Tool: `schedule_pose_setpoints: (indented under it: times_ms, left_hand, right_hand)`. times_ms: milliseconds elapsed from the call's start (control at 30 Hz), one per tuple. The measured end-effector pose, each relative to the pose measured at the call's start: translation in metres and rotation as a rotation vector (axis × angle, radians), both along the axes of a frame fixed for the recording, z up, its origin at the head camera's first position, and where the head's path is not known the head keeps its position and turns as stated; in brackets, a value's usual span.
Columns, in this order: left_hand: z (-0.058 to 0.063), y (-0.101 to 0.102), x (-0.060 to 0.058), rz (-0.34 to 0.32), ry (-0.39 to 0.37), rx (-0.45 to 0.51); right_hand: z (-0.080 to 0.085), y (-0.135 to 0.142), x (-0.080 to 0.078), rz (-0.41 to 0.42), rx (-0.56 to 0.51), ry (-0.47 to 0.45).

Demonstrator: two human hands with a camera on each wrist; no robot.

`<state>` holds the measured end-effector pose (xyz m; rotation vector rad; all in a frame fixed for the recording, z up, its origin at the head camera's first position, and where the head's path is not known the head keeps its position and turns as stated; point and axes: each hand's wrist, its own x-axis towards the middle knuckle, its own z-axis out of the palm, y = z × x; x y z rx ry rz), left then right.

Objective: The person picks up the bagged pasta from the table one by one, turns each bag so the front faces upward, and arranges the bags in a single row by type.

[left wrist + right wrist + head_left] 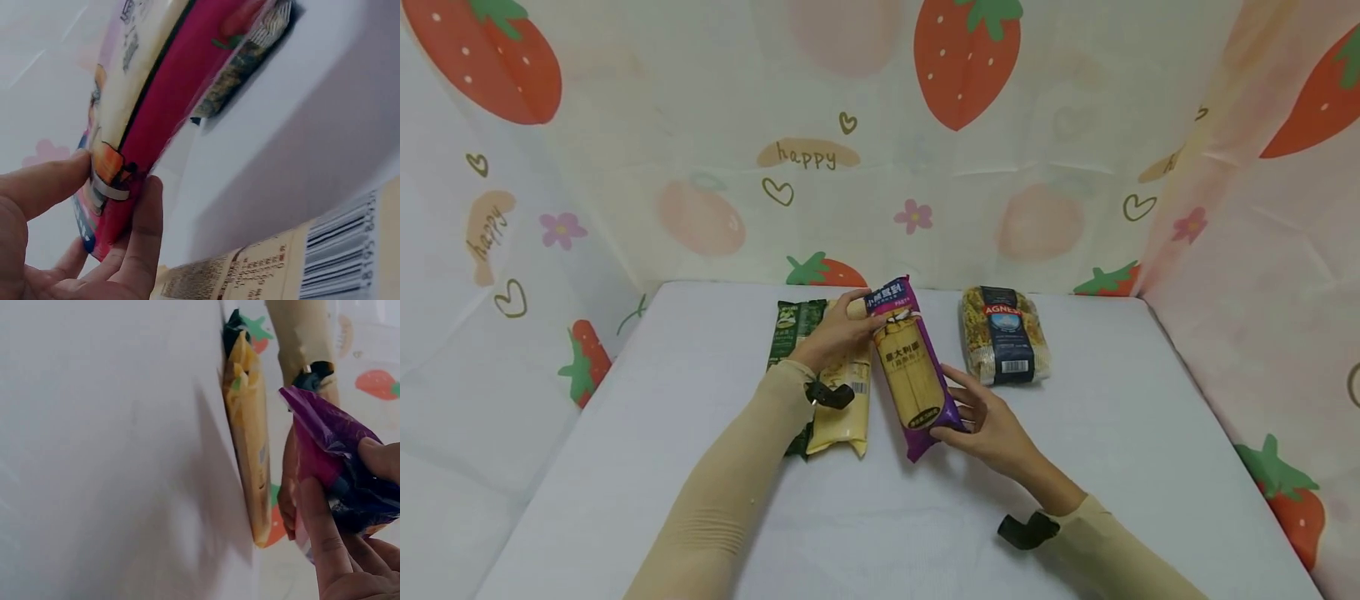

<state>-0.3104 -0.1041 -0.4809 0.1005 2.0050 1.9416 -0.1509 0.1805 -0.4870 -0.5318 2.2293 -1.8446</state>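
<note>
Both hands hold a purple pasta packet point(912, 367) with a clear front showing long yellow strands, tilted over the white table. At its top end, my left hand point(837, 335) grips it, the thumb on the front and fingers behind, as the left wrist view shows on the packet point(169, 87). My right hand point(992, 427) holds the lower end between thumb and fingers; in the right wrist view the crinkled purple end point(325, 425) lies between them. Under the left forearm and hand, partly hidden, lie a yellow packet point(841, 421) and a dark green packet point(785, 340).
A pasta bag point(1006, 337) with a dark blue band and red label lies at the back right of the white table point(880, 533). Strawberry-printed cloth point(880, 192) hangs behind and along both sides. Black wrist cameras point(1028, 531) sit at the cuffs.
</note>
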Motion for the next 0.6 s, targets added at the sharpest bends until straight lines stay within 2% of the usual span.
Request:
schedule_pose_setpoints:
  times_ms: [200, 433, 600]
  left_hand:
    - [0.0, 0.004, -0.001, -0.016, 0.001, 0.007]
    - [0.001, 0.009, -0.002, -0.057, -0.022, 0.149]
    - [0.007, 0.017, 0.001, -0.028, 0.016, 0.127]
  right_hand:
    - [-0.004, -0.001, 0.001, -0.002, -0.002, 0.014]
    - [-0.007, -0.004, 0.002, -0.021, 0.022, 0.012]
    - [-0.007, -0.008, -0.001, -0.053, 0.017, -0.02]
